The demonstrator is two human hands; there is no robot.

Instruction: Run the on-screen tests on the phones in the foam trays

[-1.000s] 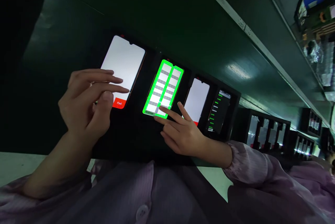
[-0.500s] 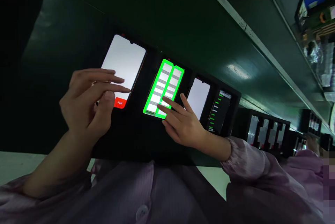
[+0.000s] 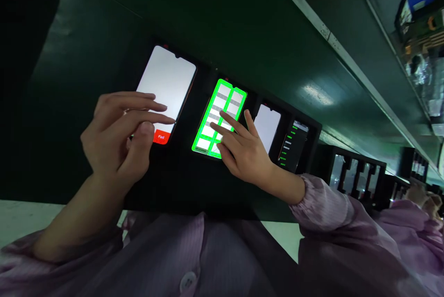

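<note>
Several smartphones stand in a row in a dark holder. Over the leftmost phone [image 3: 168, 75], which has a white screen and a red "Fail" button, hovers or rests my left hand [image 3: 123, 133]. Its fingers are stretched across the lower screen, with the thumb close below the forefinger; nothing is in it. My right hand [image 3: 244, 149] has its fingers spread at the second phone [image 3: 225, 100], whose white screen shows a green grid and grey bars. Two fingertips are on or just over that screen; contact is hard to tell. Part of the third phone [image 3: 268, 123], white-screened, is behind this hand.
A fourth phone [image 3: 294, 144] shows a dark screen with green lines of text. More phone holders [image 3: 360, 172] stand to the right, near a co-worker's pink sleeve [image 3: 405, 223]. Along the back runs a metal strip [image 3: 301, 3]; plastic-wrapped items [image 3: 425, 70] lie beyond it.
My right hand has moved slightly up the second phone's screen. A green band now crosses the grid's lower part, where a grey bar showed. My left hand has stayed in place.
</note>
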